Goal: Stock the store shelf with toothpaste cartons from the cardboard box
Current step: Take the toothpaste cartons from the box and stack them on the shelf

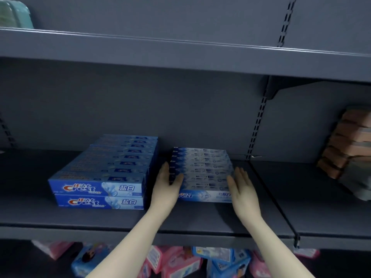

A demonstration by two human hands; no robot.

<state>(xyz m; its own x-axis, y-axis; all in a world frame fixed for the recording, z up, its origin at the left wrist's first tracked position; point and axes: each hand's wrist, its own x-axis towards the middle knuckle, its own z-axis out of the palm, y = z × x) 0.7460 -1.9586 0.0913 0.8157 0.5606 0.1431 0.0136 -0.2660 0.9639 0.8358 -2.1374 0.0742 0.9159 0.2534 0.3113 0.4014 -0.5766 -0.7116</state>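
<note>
Head view shows both hands flat against a row of pale blue toothpaste cartons (201, 171) on the grey shelf (200, 217): left hand (167, 184) pressing its left end, right hand (242, 187) its right end, fingers straight. Just left sits a two-high stack of darker blue cartons (106, 173).

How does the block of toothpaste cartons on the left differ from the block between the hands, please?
The left block stands two layers high; the right block is a single layer. The left block's cartons are deeper blue with a bold Crest logo; the right block's are paler, whitish on top. Nothing touches the left block, while the left hand and right hand lie against the right block's two ends. Both sit on the same grey shelf, long faces forward.
</note>
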